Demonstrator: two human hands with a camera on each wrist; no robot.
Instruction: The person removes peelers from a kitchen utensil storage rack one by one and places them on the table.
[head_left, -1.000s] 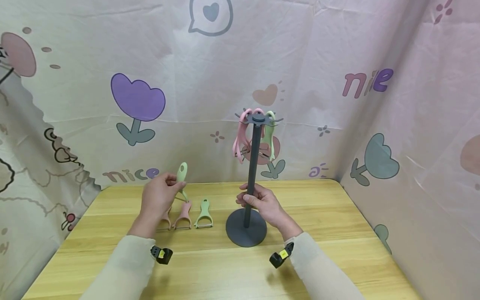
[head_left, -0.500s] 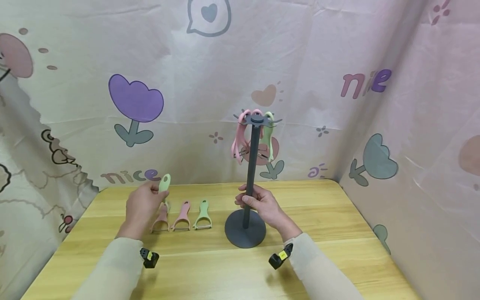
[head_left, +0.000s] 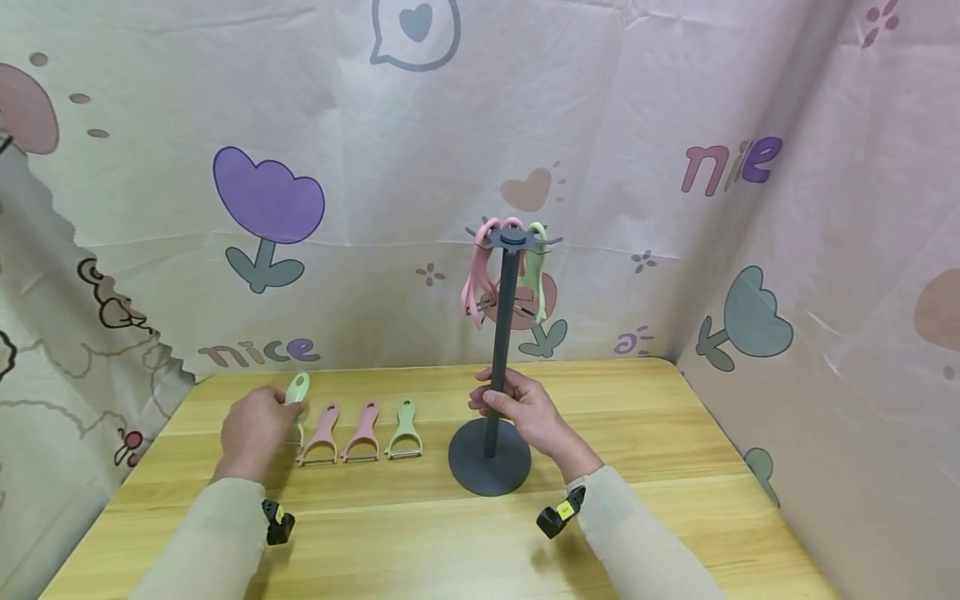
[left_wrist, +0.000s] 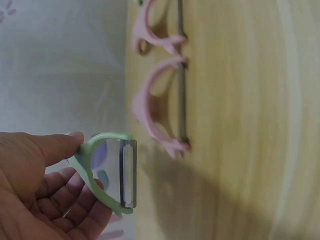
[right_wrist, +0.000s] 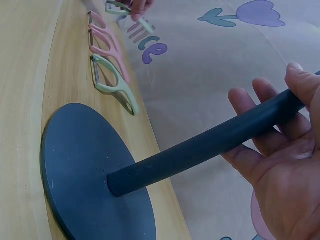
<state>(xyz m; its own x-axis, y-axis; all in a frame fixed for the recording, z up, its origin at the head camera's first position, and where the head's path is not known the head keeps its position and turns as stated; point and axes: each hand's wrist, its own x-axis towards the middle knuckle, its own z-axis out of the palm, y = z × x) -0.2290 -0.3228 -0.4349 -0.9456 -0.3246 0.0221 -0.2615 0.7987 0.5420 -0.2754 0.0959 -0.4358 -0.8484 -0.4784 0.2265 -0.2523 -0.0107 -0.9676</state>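
Between thumb and fingers, my left hand [head_left: 255, 425] pinches a light green peeler [left_wrist: 89, 167], its blade just above the wooden table in the left wrist view. Right of that hand, two pink peelers [head_left: 324, 435] and another green peeler [head_left: 406, 429] lie in a row, handles pointing away. My right hand [head_left: 528, 410] grips the dark grey post [right_wrist: 210, 142] of a stand, thumb on the near side. The stand's round base [head_left: 480, 471] rests on the table. From the hooks at its top hang pink peelers [head_left: 480, 275] and a green peeler [head_left: 535, 275], partly overlapping.
The wooden table [head_left: 637, 533] ends at a patterned cloth backdrop [head_left: 390, 292] that also rises on both sides. Prongs [head_left: 551, 242] of the stand's top stick out to the right.
My left hand has moved left and lower with the green peeler, from above the pink peelers to the row's left end. My right hand keeps its grip on the post.
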